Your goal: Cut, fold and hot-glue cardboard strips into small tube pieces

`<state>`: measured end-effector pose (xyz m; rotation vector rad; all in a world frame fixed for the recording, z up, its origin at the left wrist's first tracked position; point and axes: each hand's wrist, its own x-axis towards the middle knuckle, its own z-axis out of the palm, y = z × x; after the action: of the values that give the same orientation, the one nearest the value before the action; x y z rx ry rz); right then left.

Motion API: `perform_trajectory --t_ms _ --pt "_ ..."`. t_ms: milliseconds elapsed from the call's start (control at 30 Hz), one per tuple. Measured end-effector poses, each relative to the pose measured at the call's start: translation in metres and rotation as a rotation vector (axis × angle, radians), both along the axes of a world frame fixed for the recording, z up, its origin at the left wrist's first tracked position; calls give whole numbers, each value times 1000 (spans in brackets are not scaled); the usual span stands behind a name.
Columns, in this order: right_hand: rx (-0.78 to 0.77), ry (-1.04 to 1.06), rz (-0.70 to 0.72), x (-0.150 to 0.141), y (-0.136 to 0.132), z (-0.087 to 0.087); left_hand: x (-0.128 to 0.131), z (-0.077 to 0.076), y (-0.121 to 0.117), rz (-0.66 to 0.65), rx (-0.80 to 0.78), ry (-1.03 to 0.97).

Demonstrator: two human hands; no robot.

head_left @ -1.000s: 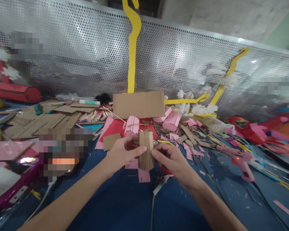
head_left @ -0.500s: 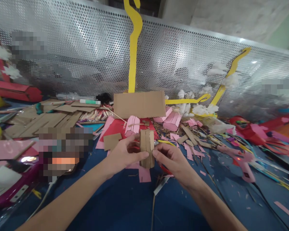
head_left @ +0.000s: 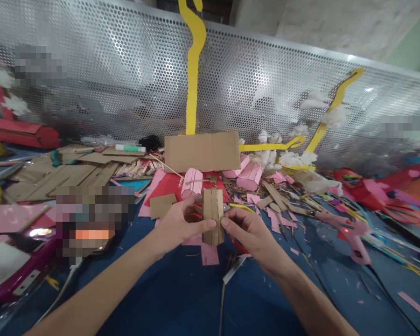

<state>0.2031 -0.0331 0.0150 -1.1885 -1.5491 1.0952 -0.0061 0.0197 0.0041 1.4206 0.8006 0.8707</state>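
Note:
A small folded cardboard piece (head_left: 212,205), faceted with creased panels, stands upright between my two hands. My left hand (head_left: 180,224) grips it from the left, thumb pressed across its front and fingers curled behind. On its right edge my right hand (head_left: 243,228) pinches with thumb and bent fingers. Just beyond it a pink paper-covered piece (head_left: 192,183) of similar shape rests on red paper (head_left: 166,184). Below the cardboard lies a pink paper strip (head_left: 210,255). Part of something red and yellow shows behind my right hand, mostly hidden.
A pink glue gun (head_left: 348,231) with a lit red spot lies at right, its cord trailing forward. Cardboard sheets (head_left: 63,175) and a purple device (head_left: 24,266) are at left. A cardboard box (head_left: 202,151) with a yellow strip stands before the perforated metal panel (head_left: 133,70).
Hardly anything differs. Both hands keep their hold on the cardboard piece in the same place, and the view has shifted very slightly.

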Motion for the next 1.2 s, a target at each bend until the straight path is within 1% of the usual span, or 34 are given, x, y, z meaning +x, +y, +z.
perform_trajectory --t_ms 100,200,333,567,767,933,1100,1200 --pt "2 -1 7 0 0 2 -1 -4 1 3 1 -5" --pt "19 -7 9 -1 -1 5 -1 -8 4 36 -2 -23" --pt "24 -18 2 -2 -1 4 0 -11 7 38 19 -58" --pt "17 -13 11 -1 -1 2 1 -6 4 58 13 -21" --pt "-4 21 7 -1 0 -2 1 -4 4 32 25 -30" --pt "-14 65 -26 -2 0 -4 0 -3 4 35 67 2" --pt "1 30 -30 -4 -2 0 -2 -3 4 33 135 36" --pt "-6 46 -38 -4 -1 0 -2 -3 4 29 134 20"
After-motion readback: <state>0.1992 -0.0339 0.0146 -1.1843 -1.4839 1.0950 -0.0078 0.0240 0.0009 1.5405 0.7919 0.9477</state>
